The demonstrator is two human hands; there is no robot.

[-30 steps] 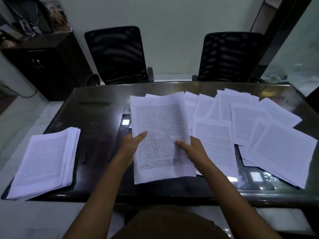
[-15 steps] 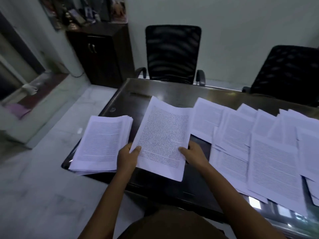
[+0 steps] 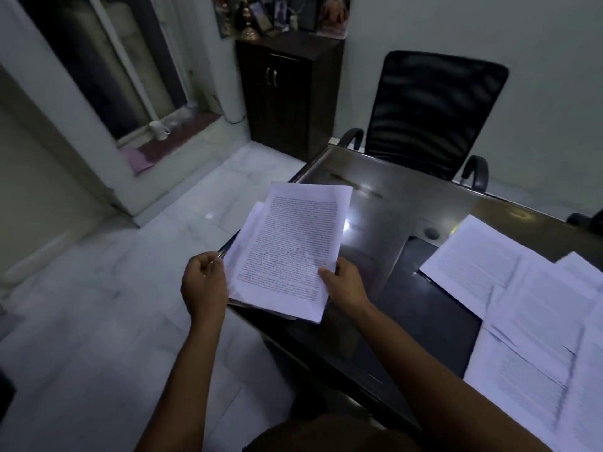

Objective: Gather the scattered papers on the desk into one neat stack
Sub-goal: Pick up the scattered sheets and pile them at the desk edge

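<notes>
Dim office: pale marble floor (image 3: 98,305) at frame left, dark glossy desk (image 3: 375,223) from centre to right. The left hand (image 3: 204,285), fingers curled, sits beside the thick white stack of printed pages (image 3: 246,233) at frame centre; whether it grips is unclear. The printed white top sheet (image 3: 293,246) lies skewed on the stack, long axis up-frame, pinched at its lower right by the right hand (image 3: 344,283). Loose white printed sheets (image 3: 528,308) fill the lower right
</notes>
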